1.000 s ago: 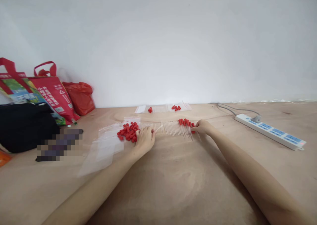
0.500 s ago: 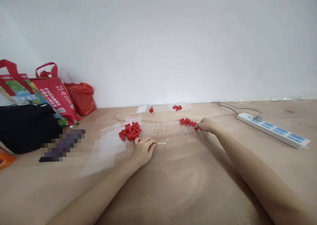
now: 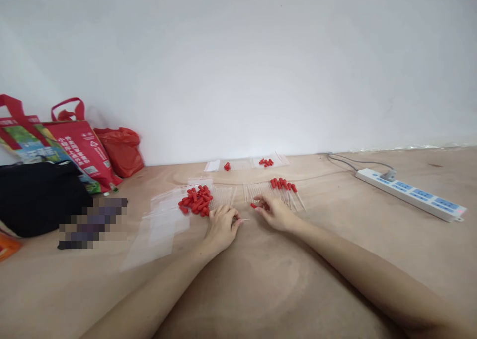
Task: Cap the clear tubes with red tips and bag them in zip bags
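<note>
One pale wall [image 3: 261, 80] stands behind the wooden surface [image 3: 261, 289]. At the far left are a pink tote [image 3: 87, 147], a red bag [image 3: 122, 152] and, in front of them, a black bag [image 3: 40, 195]; what they hold is hidden. A power strip [image 3: 410, 194] lies at the right, well apart from the hands, with a plug in it.

Clear bags [image 3: 160, 229] lie flat and overlapping left of the hands. A heap of caps [image 3: 196, 200], all red, lies at their right edge; whether any are inside a bag, I cannot tell. Near the wall, a few far caps [image 3: 266, 162] lie in or on a far bag [image 3: 280, 158].

The left hand [image 3: 221, 225] is nearer the heap, the right hand [image 3: 278, 212] nearer the capped tubes [image 3: 285, 185], fanned just beyond it. Bare tubes [image 3: 223, 196] lie beside the heap.

The left fingers pinch one tube [image 3: 246, 219], lying crosswise, its free end pointing right. The right thumb and fingers pinch one cap [image 3: 254, 206], just beyond that end and slightly right, not touching it. The cap's long axis slants, its right end nearer the person.
</note>
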`<state>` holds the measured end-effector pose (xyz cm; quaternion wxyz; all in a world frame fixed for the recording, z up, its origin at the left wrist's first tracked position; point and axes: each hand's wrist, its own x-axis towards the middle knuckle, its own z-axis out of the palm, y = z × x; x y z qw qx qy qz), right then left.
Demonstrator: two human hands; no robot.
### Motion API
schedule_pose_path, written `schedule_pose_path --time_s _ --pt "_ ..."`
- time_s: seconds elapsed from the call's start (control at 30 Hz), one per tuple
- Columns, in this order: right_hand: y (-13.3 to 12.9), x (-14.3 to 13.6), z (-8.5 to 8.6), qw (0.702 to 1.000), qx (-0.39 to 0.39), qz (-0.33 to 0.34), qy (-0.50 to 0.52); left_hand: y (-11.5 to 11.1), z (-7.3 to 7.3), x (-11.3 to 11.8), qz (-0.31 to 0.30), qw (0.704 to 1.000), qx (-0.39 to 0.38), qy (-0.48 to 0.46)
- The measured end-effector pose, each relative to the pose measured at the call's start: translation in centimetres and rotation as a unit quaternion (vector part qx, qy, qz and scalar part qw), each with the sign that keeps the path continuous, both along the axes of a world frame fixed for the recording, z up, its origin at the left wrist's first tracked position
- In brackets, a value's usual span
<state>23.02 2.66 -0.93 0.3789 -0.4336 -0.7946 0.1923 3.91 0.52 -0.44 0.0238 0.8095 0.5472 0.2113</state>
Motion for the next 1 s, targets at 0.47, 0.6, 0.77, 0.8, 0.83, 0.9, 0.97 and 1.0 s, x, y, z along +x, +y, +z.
schedule_pose_path --time_s 0.47,0.6,0.77,0.8,0.83,0.9,0.97,1.0 --pt "-1.5 -0.8 -0.7 0.997 0.045 0.053 -0.029 -0.4 -0.2 -0.4 -0.036 0.998 0.038 -0.046" --pt "-1.6 -0.8 -0.8 0.997 0.045 0.054 -0.021 -0.5 -0.1 -0.3 -0.035 0.998 0.034 -0.049" --pt "-1.7 -0.9 -0.8 0.996 0.046 0.071 0.003 -0.5 -0.2 -0.3 -0.051 0.996 0.041 -0.052" --pt "-1.7 -0.9 -0.8 0.996 0.046 0.073 0.009 -0.5 -0.2 -0.3 -0.055 0.996 0.041 -0.056" --pt "-1.7 -0.9 -0.8 0.996 0.045 0.074 0.015 -0.5 -0.1 -0.3 -0.061 0.995 0.041 -0.060" --pt "-1.7 -0.8 -0.8 0.996 0.040 0.075 0.024 -0.5 -0.1 -0.4 -0.072 0.994 0.045 -0.069" --pt "-1.6 -0.8 -0.9 0.996 0.034 0.076 0.031 -0.5 -0.1 -0.4 -0.077 0.993 0.053 -0.074" --pt "-1.6 -0.8 -0.9 0.996 0.032 0.078 0.033 -0.5 -0.1 -0.4 -0.081 0.992 0.057 -0.075"
